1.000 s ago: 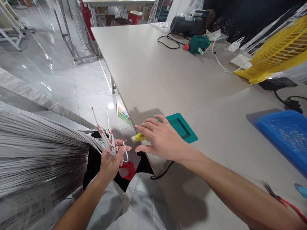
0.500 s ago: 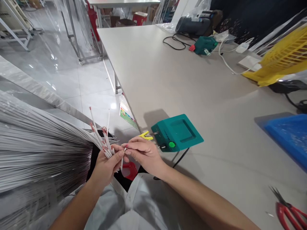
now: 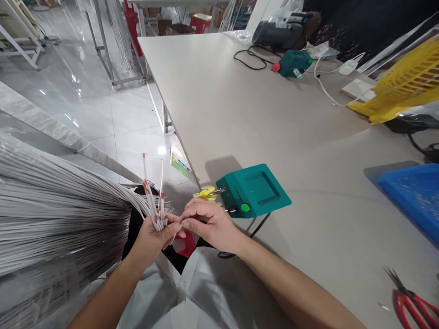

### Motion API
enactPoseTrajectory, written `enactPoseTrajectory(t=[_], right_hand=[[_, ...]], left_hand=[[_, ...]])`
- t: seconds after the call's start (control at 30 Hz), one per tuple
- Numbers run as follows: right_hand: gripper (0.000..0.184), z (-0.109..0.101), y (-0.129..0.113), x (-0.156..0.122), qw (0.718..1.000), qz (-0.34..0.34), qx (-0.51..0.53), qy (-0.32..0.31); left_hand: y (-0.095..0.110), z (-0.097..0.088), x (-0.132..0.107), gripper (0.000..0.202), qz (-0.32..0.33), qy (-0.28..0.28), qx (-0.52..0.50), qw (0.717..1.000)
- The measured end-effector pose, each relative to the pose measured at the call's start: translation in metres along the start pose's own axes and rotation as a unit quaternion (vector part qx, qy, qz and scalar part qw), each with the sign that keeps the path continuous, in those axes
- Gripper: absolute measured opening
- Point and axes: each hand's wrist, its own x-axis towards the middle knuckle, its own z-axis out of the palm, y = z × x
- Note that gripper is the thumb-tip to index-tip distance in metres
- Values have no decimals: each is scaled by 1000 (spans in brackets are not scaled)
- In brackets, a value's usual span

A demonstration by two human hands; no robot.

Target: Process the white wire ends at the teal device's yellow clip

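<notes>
My left hand [image 3: 152, 238] is closed round the ends of several thin white wires with red tips [image 3: 154, 203], which fan out of a large bundle of white wires [image 3: 58, 208] at the left. Just to its right, my right hand [image 3: 206, 224] pinches a single thin white wire at the edge of that bunch. Both hands hover off the near edge of the table. A small teal box with a green knob [image 3: 254, 189] sits on the table behind my right hand, with a yellow clip [image 3: 206, 193] on a metal pin at its left side.
The grey table [image 3: 240, 105] carries red-handled scissors [image 3: 409, 299] at the near right, a blue tray [image 3: 414, 194], a yellow basket [image 3: 399, 80], a second teal device [image 3: 293, 63] with cables and a dark machine [image 3: 281, 32] far back. Tiled floor and metal racks lie left.
My right hand left the teal box and yellow clip and came back to the wire ends in my left hand, where it now pinches one wire. The view shifted slightly.
</notes>
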Motion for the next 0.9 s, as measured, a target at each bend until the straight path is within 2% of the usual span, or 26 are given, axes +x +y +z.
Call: enactPoseTrajectory(t=[0.1,0.17,0.23,0.3,0.37,0.5,0.63,0.8,0.9], right_hand=[[22,-13,-14,-1,983,-69,-128,-115],[27,-15,-18,-2,974,-96,-147,-143],[22,-10,-17,-3,977,-103,-162,-92],[16,-2,-13,-3,976,-100,-192,-6],[13,7,-8,-2,969,-105,-221,39],[11,16,-2,-3,966,-116,-225,48],[13,18,2,-3,972,-92,-201,82],[15,20,6,-2,972,-65,-194,113],[18,19,6,-2,971,-72,-190,128]], left_hand=[[-3,-5,1,22,19,54,4,998],[-2,-7,2,27,17,84,0,996],[-1,-6,2,32,13,87,6,996],[2,-1,2,35,23,67,18,997],[3,5,2,35,37,44,34,998],[5,17,3,32,32,34,85,995],[9,21,5,36,27,19,93,995],[10,13,3,41,25,-2,52,998],[6,4,2,36,21,-20,20,999]])
